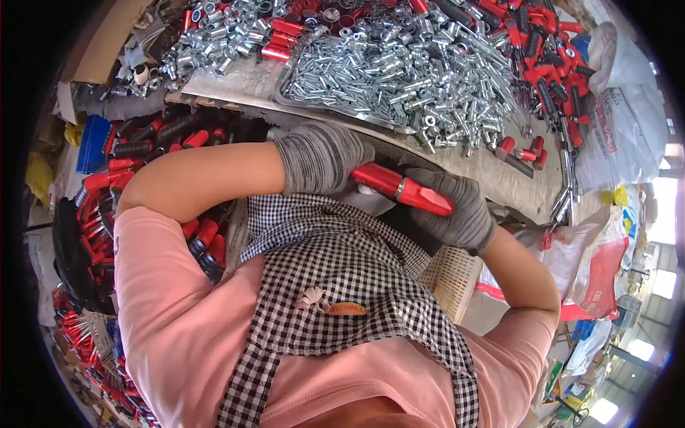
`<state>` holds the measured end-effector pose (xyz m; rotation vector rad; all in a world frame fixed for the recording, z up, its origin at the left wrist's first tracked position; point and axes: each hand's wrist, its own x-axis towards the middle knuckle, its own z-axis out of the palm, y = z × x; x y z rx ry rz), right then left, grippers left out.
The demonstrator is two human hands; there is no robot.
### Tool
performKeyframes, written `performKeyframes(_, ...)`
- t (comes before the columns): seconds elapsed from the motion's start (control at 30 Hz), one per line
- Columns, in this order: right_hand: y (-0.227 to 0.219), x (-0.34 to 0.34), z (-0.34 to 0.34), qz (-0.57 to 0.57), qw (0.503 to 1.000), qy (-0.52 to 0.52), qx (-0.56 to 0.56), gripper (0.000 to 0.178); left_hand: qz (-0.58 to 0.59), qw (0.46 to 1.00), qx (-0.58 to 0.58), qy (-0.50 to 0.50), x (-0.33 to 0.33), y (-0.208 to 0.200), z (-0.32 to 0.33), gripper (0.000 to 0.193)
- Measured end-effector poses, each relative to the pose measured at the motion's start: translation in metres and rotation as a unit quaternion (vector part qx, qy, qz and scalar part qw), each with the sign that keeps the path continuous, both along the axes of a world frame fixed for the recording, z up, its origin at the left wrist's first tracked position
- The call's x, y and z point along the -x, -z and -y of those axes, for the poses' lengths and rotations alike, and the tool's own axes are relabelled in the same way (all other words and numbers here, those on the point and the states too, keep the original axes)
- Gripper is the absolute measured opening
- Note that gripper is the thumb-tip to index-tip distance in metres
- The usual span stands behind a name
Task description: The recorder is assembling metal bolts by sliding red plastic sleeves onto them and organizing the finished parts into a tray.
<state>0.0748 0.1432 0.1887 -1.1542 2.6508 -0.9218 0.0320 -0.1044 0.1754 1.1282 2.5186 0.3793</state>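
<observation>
Just in front of my apron, a red tool body (379,180) with a silver collar around its middle lies between my two hands. My left hand (322,158), in a grey knitted glove, is closed at its left end, with the fingertips partly hidden. At the other end my right hand (460,208), gloved the same way, wraps around the red part, the thumb side up. The tool slants down to the right, close to the bench's near edge. What kind of tool it is cannot be made out.
On the bench (535,187), a metal tray (285,91) overflows with silver pins and sleeves. Red tool parts with black grips (553,78) pile at the right, more (207,242) at my left. A blue box (93,145) stands left; a white sack (599,264) sits right.
</observation>
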Motion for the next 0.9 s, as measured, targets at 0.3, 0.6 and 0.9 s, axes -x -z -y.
performKeyframes(0.3,0.035,-0.005,0.031,0.683,0.567,0.134,0.44,0.057,-0.471,0.872,-0.011,0.134,0.031,-0.005,0.03,0.025)
performKeyframes(0.6,0.057,-0.031,0.075,0.747,0.13,-0.174,0.628,0.063,-0.572,0.747,-0.118,0.318,0.068,-0.061,0.027,0.03)
performKeyframes(0.9,-0.003,0.009,0.01,-0.049,0.979,0.141,0.135,0.046,-0.037,0.998,0.021,0.047,0.045,-0.027,0.006,0.025)
